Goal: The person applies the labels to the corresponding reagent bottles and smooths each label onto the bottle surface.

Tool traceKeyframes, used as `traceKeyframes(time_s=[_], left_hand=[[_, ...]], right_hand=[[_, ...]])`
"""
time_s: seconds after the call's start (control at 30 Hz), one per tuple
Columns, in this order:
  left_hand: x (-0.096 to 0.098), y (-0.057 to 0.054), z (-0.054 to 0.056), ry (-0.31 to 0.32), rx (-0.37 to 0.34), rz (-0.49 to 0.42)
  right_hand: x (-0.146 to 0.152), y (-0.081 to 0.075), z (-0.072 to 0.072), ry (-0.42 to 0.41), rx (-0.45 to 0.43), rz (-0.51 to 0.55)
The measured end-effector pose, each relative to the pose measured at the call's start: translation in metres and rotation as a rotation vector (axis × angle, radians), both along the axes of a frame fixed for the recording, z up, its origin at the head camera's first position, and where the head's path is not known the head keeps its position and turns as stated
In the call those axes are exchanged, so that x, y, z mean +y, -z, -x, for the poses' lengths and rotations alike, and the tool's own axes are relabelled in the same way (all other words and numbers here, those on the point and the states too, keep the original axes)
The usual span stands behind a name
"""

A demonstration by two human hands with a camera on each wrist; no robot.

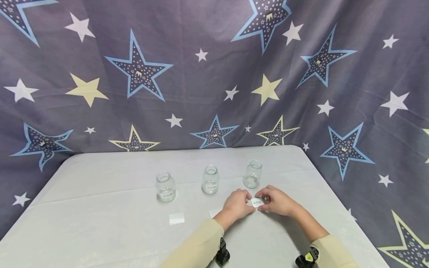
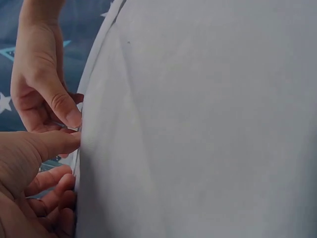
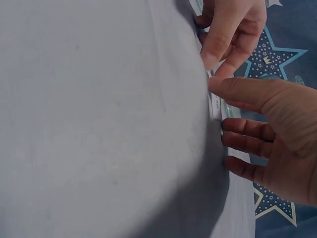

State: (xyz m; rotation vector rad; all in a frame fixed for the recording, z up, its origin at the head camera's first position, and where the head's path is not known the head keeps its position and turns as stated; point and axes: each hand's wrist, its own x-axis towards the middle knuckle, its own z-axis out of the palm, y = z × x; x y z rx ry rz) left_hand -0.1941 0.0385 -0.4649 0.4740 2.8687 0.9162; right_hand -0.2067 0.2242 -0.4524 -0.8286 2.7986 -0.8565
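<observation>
In the head view a small white label (image 1: 257, 202) with dark handwriting sits low over the table, between both hands. My left hand (image 1: 237, 205) pinches its left side with thumb and forefinger. At the opposite side, my right hand (image 1: 277, 201) holds it by curled thumb and forefinger. Part of the label (image 3: 216, 105) shows beside the right thumb in the right wrist view; the left wrist view hides it. Just behind the hands stands an upright glass jar (image 1: 253, 175) with no label visible. A middle jar (image 1: 210, 180) and a left jar (image 1: 165, 188) each bear a written label low down.
A white paper slip (image 1: 176, 218) lies in front of the left jar. Another slip (image 1: 214, 213) is partly covered by the left forearm. The white-covered table (image 1: 100, 223) meets a star-patterned curtain (image 1: 187, 93) at the back and right.
</observation>
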Motion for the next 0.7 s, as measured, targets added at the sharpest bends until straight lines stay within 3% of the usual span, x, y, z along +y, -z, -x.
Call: traceKeyframes(time_s=[0.4,0.7], left_hand=[[0.0,0.0011,0.0012,-0.032,-0.013,-0.012],[-0.0072,0.0029,0.0041,-0.027,-0.065,-0.181]], right_hand=[[-0.0037,0.0013,0.0035,0.015,0.016,-0.033],[-0.0036,0.0038,0.0024,0.067,-0.017,0.03]])
